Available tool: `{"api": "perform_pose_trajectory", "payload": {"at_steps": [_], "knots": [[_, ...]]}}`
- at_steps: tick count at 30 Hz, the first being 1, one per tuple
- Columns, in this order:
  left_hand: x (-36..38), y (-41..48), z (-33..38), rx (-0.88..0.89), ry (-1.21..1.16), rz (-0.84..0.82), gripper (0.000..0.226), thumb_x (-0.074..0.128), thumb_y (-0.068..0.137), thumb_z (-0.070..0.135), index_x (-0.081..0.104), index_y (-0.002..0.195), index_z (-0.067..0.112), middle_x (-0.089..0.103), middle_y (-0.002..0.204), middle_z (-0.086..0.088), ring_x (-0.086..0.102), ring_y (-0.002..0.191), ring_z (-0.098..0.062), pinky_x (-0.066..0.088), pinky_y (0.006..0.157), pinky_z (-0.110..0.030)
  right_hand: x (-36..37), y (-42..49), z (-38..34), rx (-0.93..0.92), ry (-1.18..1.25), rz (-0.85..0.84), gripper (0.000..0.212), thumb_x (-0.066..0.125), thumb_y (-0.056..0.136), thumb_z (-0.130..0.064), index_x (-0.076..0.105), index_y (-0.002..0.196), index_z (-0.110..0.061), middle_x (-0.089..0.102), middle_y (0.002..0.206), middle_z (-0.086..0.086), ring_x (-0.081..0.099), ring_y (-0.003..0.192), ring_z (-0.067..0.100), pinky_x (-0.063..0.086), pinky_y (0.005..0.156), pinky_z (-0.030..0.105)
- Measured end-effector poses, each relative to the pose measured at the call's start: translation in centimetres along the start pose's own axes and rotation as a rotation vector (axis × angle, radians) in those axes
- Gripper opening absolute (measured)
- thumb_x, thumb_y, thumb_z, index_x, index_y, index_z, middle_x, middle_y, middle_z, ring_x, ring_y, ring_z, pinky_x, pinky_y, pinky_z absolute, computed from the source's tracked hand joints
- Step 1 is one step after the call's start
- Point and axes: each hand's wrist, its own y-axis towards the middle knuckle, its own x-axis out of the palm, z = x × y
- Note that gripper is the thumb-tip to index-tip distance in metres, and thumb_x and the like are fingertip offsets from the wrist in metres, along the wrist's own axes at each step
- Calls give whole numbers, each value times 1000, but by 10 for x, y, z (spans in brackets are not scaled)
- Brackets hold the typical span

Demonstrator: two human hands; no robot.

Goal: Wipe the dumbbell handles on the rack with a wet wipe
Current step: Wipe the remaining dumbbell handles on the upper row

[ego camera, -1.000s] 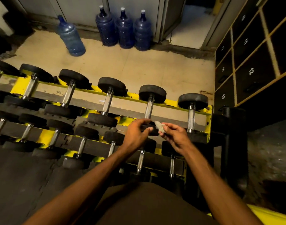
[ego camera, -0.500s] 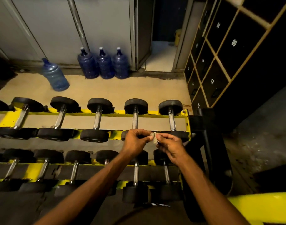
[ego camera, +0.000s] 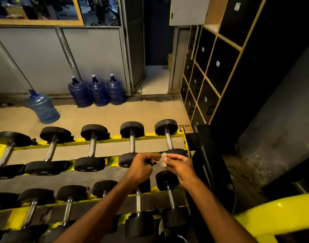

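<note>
We see both hands meeting over the right end of the yellow steel rack (ego camera: 115, 137). The left hand (ego camera: 141, 165) has its fingers curled, thumb and forefinger pinching one edge of the wet wipe (ego camera: 163, 161). The right hand (ego camera: 181, 166) pinches the other side, so the small, crumpled, pale sheet hangs between the two sets of fingertips. Just beyond the right hand lies the end dumbbell (ego camera: 167, 137), its smooth chrome handle running away from us between two round, matte black rubber heads; the near head sits partly hidden behind the wipe. Beyond the left hand a second dumbbell handle (ego camera: 132, 142) shines the same way, and more of them line the rail farther to that hand's left. Under our wrists the lower tier carries smaller dumbbells with ridged metal grips (ego camera: 138, 202). Far past the hands, four translucent blue water jugs (ego camera: 97, 92) stand on the bare concrete floor, and off to the right hand's side rise numbered black lockers (ego camera: 210, 67) framed in pale wood.
</note>
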Motion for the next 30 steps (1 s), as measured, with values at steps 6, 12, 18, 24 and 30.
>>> {"api": "perform_pose_trajectory", "payload": {"at_steps": [6, 12, 18, 24, 30], "knots": [[15, 43, 9, 9, -57, 45, 26, 59, 95, -6, 76, 108, 9, 74, 109, -3, 69, 104, -14, 57, 93, -28, -11, 38, -19, 18, 57, 7, 23, 78, 77, 3, 73, 99, -3, 74, 101, 16, 73, 93, 30, 61, 75, 38], [47, 84, 8, -81, -30, 89, 20, 64, 96, 5, 72, 102, 22, 72, 105, 4, 68, 100, -8, 56, 80, -16, -41, 89, -37, 94, -35, 20, 18, 77, 81, -2, 72, 97, -8, 75, 99, 14, 74, 88, 28, 59, 63, 31], [76, 106, -19, -222, 146, 124, 23, 66, 96, 15, 70, 118, 20, 69, 111, 8, 64, 97, -2, 54, 80, -17, -66, 141, -26, 103, -205, 43, 21, 79, 79, -5, 74, 96, -16, 75, 97, 8, 73, 86, 23, 57, 59, 26], [102, 124, -40, -338, 349, 215, 36, 71, 93, 26, 66, 129, 23, 66, 129, 4, 62, 110, -8, 52, 93, -28, -80, 182, -16, 38, -380, 46, 19, 79, 79, -4, 73, 84, -21, 74, 91, 2, 70, 85, 19, 50, 55, 19], [119, 139, -54, -401, 395, 301, 38, 78, 84, 41, 66, 115, 21, 63, 114, 3, 57, 97, -10, 50, 84, -28, -82, 227, -16, -43, -723, -100, 21, 80, 78, -4, 73, 79, -24, 73, 86, -3, 70, 86, 15, 58, 71, 25]]}}
